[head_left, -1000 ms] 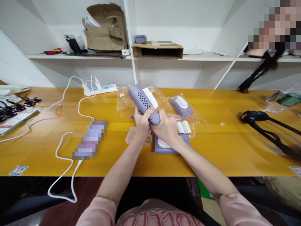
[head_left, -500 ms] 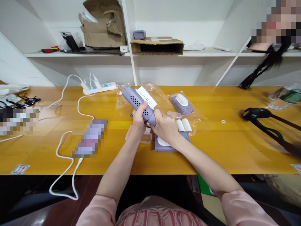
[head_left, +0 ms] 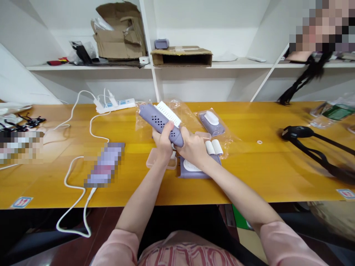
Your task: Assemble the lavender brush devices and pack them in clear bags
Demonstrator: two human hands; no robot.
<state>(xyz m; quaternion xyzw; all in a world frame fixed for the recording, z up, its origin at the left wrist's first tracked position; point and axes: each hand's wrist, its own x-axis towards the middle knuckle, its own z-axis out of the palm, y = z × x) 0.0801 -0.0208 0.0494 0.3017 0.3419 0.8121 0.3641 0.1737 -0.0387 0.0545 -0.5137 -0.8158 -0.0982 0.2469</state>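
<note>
Both my hands hold a purple hair brush attachment [head_left: 158, 119] with white bristles above the yellow table [head_left: 260, 166]. My left hand [head_left: 163, 142] is wrapped round its lower end, thumb on the perforated side. My right hand [head_left: 192, 147] grips the base of it from the right. The brush tip points up and to the left. Under my hands lie a purple device [head_left: 194, 170] with a white oval pad and a pink clear lid [head_left: 155, 160]. Two white rollers [head_left: 214, 147] lie just right of my right hand.
A bagged purple part [head_left: 212, 123] and clear wrapping lie behind my hands. A white power strip [head_left: 116, 105] with cords sits at the back left. A black headband-like item [head_left: 310, 142] lies at right. Cardboard boxes [head_left: 181, 55] stand on the shelf. Another person is at the top right.
The brush has tilted further to the left and lower, turning so the bristles face up. My hands have shifted slightly left with it.
</note>
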